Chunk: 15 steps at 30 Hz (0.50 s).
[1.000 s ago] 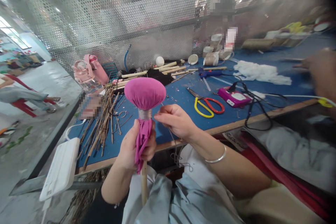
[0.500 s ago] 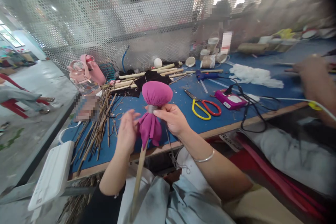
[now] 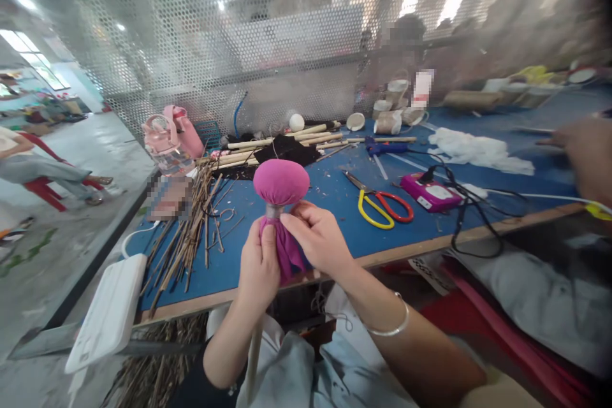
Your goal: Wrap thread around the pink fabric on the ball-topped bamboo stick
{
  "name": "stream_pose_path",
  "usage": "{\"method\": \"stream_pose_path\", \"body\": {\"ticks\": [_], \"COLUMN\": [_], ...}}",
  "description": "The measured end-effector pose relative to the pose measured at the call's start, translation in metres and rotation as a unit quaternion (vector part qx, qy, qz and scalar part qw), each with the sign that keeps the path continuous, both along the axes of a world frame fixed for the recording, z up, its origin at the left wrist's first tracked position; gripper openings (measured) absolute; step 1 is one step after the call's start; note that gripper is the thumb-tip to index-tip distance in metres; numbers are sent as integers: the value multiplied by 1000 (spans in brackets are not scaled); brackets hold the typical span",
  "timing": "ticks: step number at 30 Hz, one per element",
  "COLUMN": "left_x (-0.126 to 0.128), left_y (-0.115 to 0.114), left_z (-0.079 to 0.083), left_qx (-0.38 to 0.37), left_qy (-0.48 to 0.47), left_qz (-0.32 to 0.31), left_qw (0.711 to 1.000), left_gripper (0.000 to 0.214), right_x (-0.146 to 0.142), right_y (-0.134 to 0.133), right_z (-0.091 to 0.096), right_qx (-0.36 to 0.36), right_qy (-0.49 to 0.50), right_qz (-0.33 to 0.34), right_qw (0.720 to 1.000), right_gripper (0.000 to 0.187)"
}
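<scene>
Both hands working at the near edge of the blue table [image 3: 222,280], roughly mid-bench. My left hand [image 3: 258,264] is closing round the loose pink cloth [image 3: 289,252], thumb pointing up along its front, fingers wrapping out of sight behind. Firm hold, no gap showing.

My right hand [image 3: 319,236] is meeting the piece from the other side, fingers bending inward, thumb tip lying at the grey binding [image 3: 273,211]. I cannot tell whether its fingertips are pinching anything or how near they are to meeting. A silver bangle [image 3: 394,325] is sitting on that forearm.

The rounded pink head [image 3: 281,182] is standing above both hands, nearly upright, the binding cinching the neck just under it and the cloth hanging in folds below. A pale stick [image 3: 254,357] is showing beneath my left hand, running down over my lap.

Around the piece: brown twigs [image 3: 189,242] are lying in a heap to the left; black cloth [image 3: 289,152] is spreading behind the head. Scissors [image 3: 368,204] with one yellow and one red handle are resting to the right, blades slightly apart, and a purple power block [image 3: 430,194] is sitting beyond them.
</scene>
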<state>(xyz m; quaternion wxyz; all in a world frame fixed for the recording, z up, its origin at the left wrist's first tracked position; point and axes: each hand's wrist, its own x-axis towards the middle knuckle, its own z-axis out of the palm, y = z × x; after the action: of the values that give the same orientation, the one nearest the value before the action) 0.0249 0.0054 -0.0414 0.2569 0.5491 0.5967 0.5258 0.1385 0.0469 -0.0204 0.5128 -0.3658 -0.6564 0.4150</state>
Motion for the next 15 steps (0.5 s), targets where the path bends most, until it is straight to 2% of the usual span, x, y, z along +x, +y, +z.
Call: {"method": "stream_pose_path", "body": {"ticks": [8, 15], "left_x": [-3, -9], "left_y": [-9, -13], "left_z": [8, 8], "left_qx": [-8, -74], "left_qy": [-61, -212], "left_qz": [-2, -82], "left_qw": [998, 971], "left_gripper": [37, 45], "right_x": [11, 15], "right_y": [-4, 7], "right_z": [6, 12], "right_qx": [18, -11], "right_qy": [-21, -15], "right_qz": [91, 160], "right_qw": [995, 987], "right_gripper": [42, 38]}}
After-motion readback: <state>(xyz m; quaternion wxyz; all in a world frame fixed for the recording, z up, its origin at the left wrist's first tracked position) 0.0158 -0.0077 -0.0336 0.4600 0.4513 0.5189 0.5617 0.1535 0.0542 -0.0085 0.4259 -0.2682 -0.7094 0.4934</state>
